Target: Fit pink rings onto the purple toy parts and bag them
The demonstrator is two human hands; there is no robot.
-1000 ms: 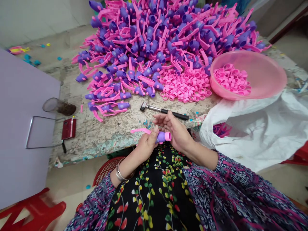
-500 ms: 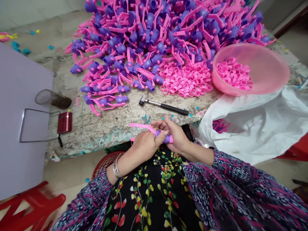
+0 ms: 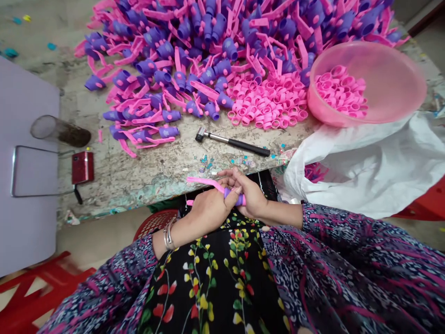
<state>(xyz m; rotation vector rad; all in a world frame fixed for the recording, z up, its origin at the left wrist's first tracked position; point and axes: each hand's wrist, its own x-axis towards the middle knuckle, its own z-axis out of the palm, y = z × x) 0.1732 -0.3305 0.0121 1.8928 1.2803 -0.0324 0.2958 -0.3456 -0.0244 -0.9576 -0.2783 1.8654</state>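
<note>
Change vs. a second ago: right hand [image 3: 255, 197] was off to the side with the ring end bare; it's now up against that end. So the purple-and-pink part [image 3: 239, 199] has gone from a one-hand hold to braced between both hands, which I read as pressure on the end ring [image 3: 244, 201]. Little change over the last half second.

Left hand [image 3: 210, 208]: closed round the part, thumb clamped along the purple body. Pink lever [image 3: 205, 181] sticks out past its knuckles.

Right hand: cupped, palm at the ring end, fingers part-curled behind. Can't tell if they grip the far side; view's blocked there.

Part sits over the lap, just off the near edge of the tabletop [image 3: 149, 171]. Hammer [image 3: 232, 142] lies beyond the hands, untouched. Loose pink rings [image 3: 271, 99] are heaped behind it, next to the pink bowl [image 3: 396, 88].
</note>
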